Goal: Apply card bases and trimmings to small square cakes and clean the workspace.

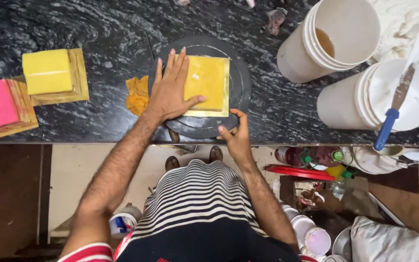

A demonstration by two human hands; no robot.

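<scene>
Centrally, on the black speckled stone counter (73, 24), left hand (170, 90) lies fingers spread on one yellow square cake (205, 80); right hand (236, 136) pinches the round black turntable (241, 92). Two cakes upper left, two white buckets (335, 36) upper right.

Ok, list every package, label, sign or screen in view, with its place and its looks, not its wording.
Small tub: on the floor by the left arm, round, white with a blue and red label.
Bottles: under the counter edge at right, lying down, pinkish with green caps.
White buckets: counter top right, no label visible.
No signs or screens.
</scene>
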